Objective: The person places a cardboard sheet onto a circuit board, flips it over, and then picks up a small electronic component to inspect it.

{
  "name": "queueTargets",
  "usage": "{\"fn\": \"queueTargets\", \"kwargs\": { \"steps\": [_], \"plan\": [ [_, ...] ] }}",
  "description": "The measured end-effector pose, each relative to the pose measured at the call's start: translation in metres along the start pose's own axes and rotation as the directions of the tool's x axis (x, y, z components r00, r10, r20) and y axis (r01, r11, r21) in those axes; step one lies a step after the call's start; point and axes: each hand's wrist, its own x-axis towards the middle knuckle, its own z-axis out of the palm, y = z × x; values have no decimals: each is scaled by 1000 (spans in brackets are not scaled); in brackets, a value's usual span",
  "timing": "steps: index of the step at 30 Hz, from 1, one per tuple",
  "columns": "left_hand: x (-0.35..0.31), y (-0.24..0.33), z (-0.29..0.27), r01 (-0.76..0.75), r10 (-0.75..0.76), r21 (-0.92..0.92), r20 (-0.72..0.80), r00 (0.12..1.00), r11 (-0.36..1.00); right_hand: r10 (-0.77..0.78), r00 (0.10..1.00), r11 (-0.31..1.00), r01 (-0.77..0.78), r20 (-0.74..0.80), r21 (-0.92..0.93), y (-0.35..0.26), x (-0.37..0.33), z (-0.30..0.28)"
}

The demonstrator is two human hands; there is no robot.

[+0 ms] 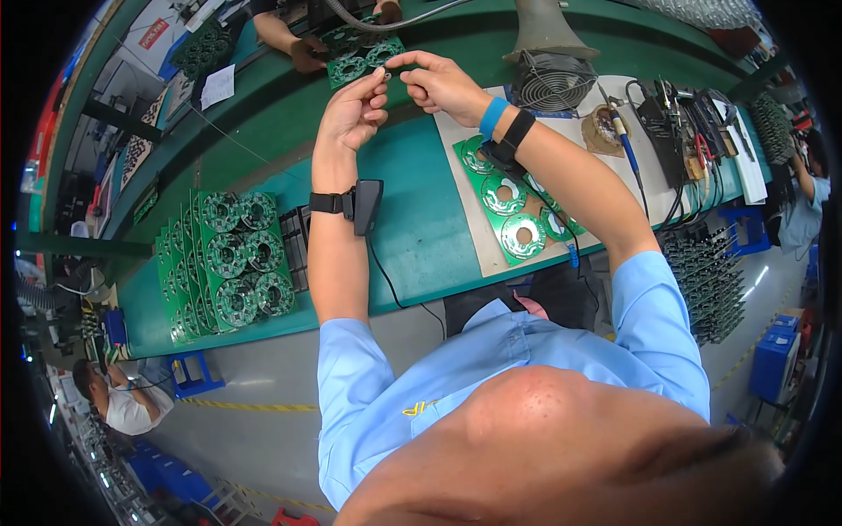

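Yellow lettering (419,408) on blue shirt (373,438), apparently print (153,33) on red sign (147,40)

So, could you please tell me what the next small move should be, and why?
Perhaps bring the right hand in to grasp the small part: the left hand seems to pinch it, while the right hand is close beside it and looks partly open.

Black fan (553,85) at mouth of grey hood (545,33); blue stool (186,380) on floor (263,373) near yellow striped line (254,405).

Left grip (353,114) pinches possibly metallic bit (387,76).
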Motion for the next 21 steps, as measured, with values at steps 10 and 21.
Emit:
{"fn": "queueTargets", "kwargs": {
  "steps": [10,21],
  "plan": [
    [0,0,-1,-5,5,-3,16,1000,1000,6,1000,1000,-6,-7,-8,0,1,-2],
    [-1,4,-1,-46,45,-17,-44,998,999,8,1000,1000,-8,-6,1,2,0,-1]
  ]
}}
